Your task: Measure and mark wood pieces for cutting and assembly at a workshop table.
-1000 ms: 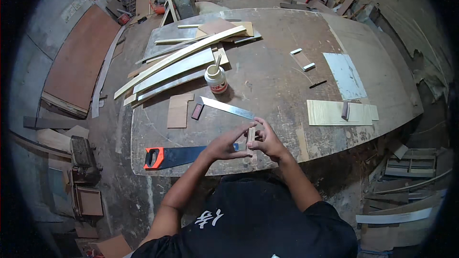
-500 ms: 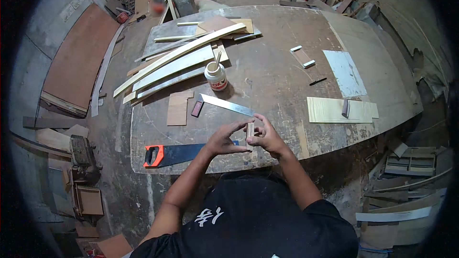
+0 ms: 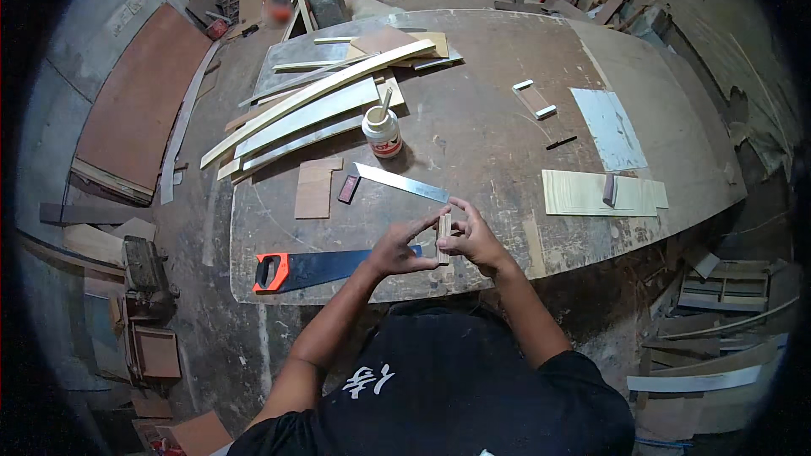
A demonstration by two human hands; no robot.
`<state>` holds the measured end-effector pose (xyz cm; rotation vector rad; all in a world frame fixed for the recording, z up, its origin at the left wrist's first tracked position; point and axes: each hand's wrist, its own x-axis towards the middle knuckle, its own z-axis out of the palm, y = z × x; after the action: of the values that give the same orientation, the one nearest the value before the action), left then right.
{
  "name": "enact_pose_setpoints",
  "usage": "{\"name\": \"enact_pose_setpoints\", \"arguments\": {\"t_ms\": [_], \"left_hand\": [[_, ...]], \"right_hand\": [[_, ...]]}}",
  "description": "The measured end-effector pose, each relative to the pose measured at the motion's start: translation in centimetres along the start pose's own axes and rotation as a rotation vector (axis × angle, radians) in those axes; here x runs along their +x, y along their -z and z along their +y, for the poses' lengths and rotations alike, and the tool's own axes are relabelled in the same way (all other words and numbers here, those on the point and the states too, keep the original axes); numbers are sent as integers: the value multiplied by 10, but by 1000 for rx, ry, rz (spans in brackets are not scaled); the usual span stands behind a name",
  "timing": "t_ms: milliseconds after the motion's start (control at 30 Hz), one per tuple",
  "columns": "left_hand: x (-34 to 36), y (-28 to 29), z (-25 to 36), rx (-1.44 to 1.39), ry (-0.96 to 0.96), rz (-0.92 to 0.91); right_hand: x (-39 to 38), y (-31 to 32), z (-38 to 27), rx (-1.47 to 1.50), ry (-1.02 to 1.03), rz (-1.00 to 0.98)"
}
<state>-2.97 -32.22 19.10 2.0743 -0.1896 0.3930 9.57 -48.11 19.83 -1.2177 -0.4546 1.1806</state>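
Note:
Both my hands hold small wooden strips (image 3: 443, 239) upright, pressed side by side, above the table's near edge. My left hand (image 3: 399, 248) grips them at top and bottom between thumb and fingers. From the other side, my right hand (image 3: 478, 245) pinches them with its thumb across the face. Just beyond my fingers lies a try square (image 3: 401, 183) with a metal blade and a reddish-brown stock (image 3: 348, 189). A handsaw (image 3: 317, 270) with an orange and black handle rests left of my left hand, its blade end passing behind that hand.
A pile of boards (image 3: 312, 122) covers the table's far left, beside an open white glue jar (image 3: 383, 133) with a stick in it. A notched plywood piece (image 3: 314, 192) lies nearer. To the right are a pale board (image 3: 596, 194), a white sheet (image 3: 610, 131), a black pen (image 3: 561, 143) and a small frame (image 3: 535, 101).
Almost nothing differs. Both hands keep hold of the wooden strips, which have shifted very slightly to the right.

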Motion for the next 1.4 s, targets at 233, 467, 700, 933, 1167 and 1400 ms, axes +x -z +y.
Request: {"name": "enact_pose_setpoints", "arguments": {"t_ms": [233,467,700,933,1167,1400], "left_hand": [[-2,-1,4,-9,25,1],[-6,-3,-3,-27,21,19],[-7,-2,0,-25,66,3],[-7,-3,1,-76,77,-3],[-2,-1,7,-172,116,35],[-3,1,5,-131,95,-41]], "right_hand": [[0,2,5,-14,15,-15],[1,3,11,-20,23,-25],[-2,1,6,-45,5,-23],[-5,-2,4,-11,-15,-30],[-3,-2,7,-21,20,-29],[-1,1,13,-57,15,-32]]}}
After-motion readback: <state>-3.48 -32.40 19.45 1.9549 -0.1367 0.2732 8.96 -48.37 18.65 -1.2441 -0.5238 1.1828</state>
